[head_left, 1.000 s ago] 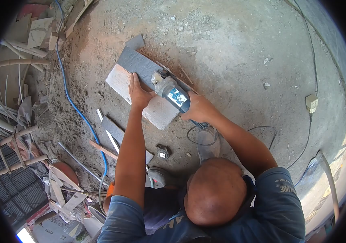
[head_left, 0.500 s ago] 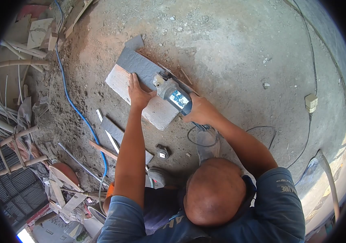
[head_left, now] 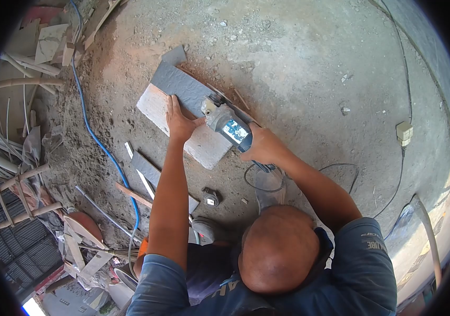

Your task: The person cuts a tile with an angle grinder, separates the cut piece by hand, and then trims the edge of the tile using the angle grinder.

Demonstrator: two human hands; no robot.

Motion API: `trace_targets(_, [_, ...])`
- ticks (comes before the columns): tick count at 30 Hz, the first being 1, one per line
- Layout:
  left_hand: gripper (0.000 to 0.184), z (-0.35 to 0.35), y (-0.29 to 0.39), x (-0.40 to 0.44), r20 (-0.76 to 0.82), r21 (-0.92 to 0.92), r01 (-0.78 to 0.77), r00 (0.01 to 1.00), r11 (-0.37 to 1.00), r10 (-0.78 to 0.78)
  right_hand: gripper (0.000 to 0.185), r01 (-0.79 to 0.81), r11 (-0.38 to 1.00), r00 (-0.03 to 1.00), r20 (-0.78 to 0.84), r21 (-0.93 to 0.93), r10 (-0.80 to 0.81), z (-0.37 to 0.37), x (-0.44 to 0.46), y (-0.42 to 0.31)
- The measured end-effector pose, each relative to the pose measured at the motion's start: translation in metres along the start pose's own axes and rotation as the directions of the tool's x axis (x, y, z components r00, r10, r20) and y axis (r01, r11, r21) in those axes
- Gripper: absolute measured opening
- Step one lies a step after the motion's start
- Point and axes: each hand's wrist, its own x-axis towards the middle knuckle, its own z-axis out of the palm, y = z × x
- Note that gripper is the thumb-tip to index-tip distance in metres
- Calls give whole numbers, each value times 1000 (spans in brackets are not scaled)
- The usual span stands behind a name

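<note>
My right hand is wrapped around the body of an angle grinder, whose head rests over the dark grey tile. The tile lies across a pale rectangular block on the ground. With fingers stretched out, my left hand lies flat at the near edge of the tile and on the block, its thumb pointing toward the grinder head. The grinder's disc is mostly hidden by the tool. A small grey offcut sits by the tile's far corner.
A black tape measure lies near my foot, beside a grey tile strip and a wooden stick. A blue hose runs along the left. Scrap and poles pile up there. A socket box hangs on a cable at right.
The grinder and my right hand have shifted slightly right and toward me along the tile. My left hand has stayed nearly in place.
</note>
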Motion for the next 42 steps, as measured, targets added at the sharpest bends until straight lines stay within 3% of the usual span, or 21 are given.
trace_targets(2, [126,-3,5,-2,-15,12,0,1000,1000,0,83,-2,1000,1000,3,-9,2,0,-1,1])
trace_targets(9, [129,-4,6,-2,-20,-1,-4,1000,1000,4,86,12,1000,1000,-7,-21,-12,4,-2,10])
trace_targets(11, [141,-3,5,-1,-2,-35,5,1000,999,-5,86,5,1000,1000,-1,-29,-5,5,-1,11])
trace_targets(14, [134,-5,8,-2,-10,10,13,1000,1000,-13,87,1,999,1000,-4,-51,-1,8,0,17])
trace_targets(34, [136,-6,12,-2,-11,16,12,1000,1000,-12,84,-11,1000,1000,-16,-27,10,6,-14,24])
trace_targets(36, [136,-6,12,-2,-8,14,14,1000,1000,-14,77,3,1000,999,-37,10,-3,7,-16,25])
trace_targets(42, [137,-5,10,-1,-11,12,14,1000,1000,-14,84,4,1000,1000,-16,-17,-4,8,-18,30])
